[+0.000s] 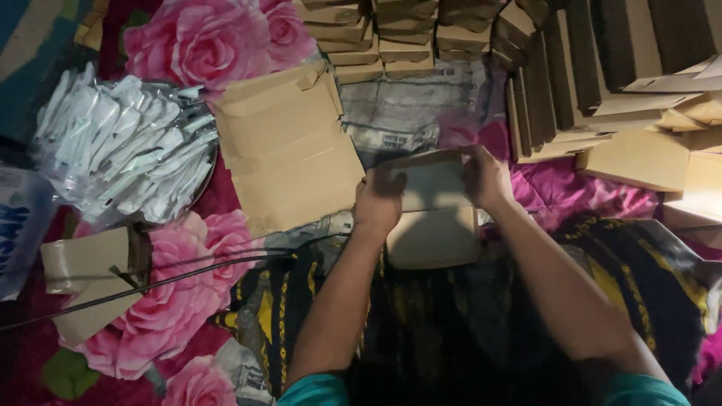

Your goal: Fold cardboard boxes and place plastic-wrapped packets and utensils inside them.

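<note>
The small cardboard box (434, 214) sat in the middle of the scene, near the person, on the flowered cloth (195, 37), and both hands were on it. To fold it well, I think both sides should be pressed evenly so the flap stayed straight and the card did not crease. The left hand (378, 201) was closed on the box's left edge, fingers curled over the top. The right hand (486, 177) pinched the far right corner, wrist bent down. Both arms reached forward, elbows near the body. A stack of flat cardboard sheets (286, 146) lay just left of the box. Piles of finished boxes (571, 83) stood far right.
</note>
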